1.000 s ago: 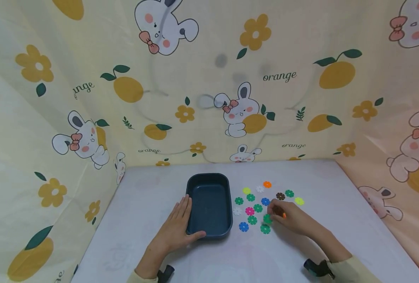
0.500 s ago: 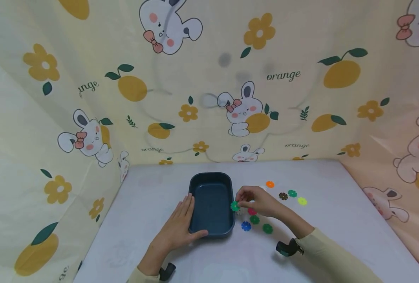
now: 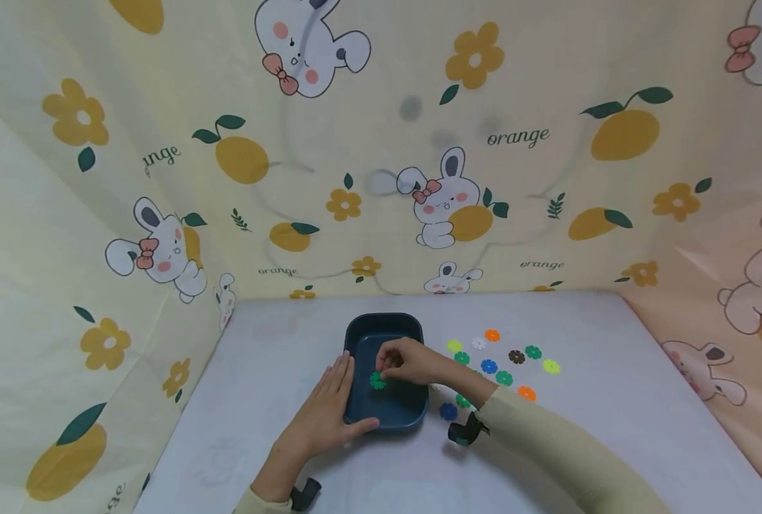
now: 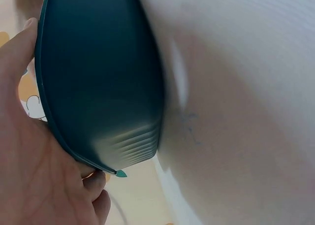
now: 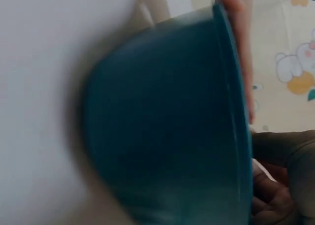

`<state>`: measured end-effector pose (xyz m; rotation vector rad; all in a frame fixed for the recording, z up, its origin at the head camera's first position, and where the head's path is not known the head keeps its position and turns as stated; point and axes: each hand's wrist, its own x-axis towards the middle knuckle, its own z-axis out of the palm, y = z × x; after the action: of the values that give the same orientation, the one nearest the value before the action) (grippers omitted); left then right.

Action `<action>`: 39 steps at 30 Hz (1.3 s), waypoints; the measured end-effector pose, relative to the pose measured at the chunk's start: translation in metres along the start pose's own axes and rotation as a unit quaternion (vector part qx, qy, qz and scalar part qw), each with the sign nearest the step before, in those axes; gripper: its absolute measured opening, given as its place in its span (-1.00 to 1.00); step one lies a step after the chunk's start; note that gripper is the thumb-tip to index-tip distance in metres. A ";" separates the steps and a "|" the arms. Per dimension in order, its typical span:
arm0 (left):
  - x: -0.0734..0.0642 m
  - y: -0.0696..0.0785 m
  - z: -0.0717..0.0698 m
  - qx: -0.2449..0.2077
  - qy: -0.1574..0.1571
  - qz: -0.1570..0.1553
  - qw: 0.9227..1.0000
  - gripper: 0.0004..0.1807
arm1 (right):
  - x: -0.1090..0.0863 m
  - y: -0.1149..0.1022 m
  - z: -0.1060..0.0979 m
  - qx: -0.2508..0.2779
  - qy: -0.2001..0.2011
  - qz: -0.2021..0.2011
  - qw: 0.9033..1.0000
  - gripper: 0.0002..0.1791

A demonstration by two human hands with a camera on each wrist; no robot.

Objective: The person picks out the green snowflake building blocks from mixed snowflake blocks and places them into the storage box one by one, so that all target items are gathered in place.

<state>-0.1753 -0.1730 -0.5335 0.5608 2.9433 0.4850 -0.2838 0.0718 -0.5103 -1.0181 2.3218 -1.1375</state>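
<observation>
A dark blue rectangular tray (image 3: 368, 346) stands on the table. My left hand (image 3: 319, 410) rests along its left side, fingers straight, with the thumb over the near rim. In the left wrist view, the palm and fingers lie by the rim of the tray (image 4: 98, 77). My right hand (image 3: 409, 362) is over the tray's inside and pinches a green snowflake building disc (image 3: 378, 380) between thumb and fingers. From the right wrist, the tray's outer wall (image 5: 167, 116) hides part of the right hand (image 5: 275, 190).
Several loose notched discs lie on the table right of the tray, among them a brown one (image 3: 516, 356), an orange one (image 3: 526, 393) and a blue one (image 3: 448, 411). My right forearm passes over some. A printed cloth (image 3: 381, 235) hangs behind the table (image 3: 278, 335).
My right hand has moved left from among the loose discs, past the tray's right rim, carrying the green snowflake building disc over the inside. The left hand stays at the tray.
</observation>
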 end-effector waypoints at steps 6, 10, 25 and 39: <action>0.001 -0.003 0.001 0.001 0.005 0.005 1.000 0.34 | 0.026 0.002 0.011 -0.021 -0.038 0.025 0.999 -0.94; 0.000 -0.003 0.001 -0.004 0.005 0.006 1.000 0.34 | 0.035 0.005 0.020 -0.024 -0.056 0.051 0.997 -0.92; 0.000 -0.001 0.000 -0.003 0.001 -0.004 1.000 0.35 | 0.018 -0.007 0.008 -0.084 -0.013 0.005 0.996 -0.92; 0.002 -0.001 0.004 -0.006 0.006 -0.008 1.000 0.36 | -0.078 0.004 -0.048 -0.092 0.094 0.049 0.990 -0.86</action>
<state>-0.1766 -0.1722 -0.5372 0.5351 2.9513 0.5047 -0.2608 0.1569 -0.4843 -0.8774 2.6357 -1.0373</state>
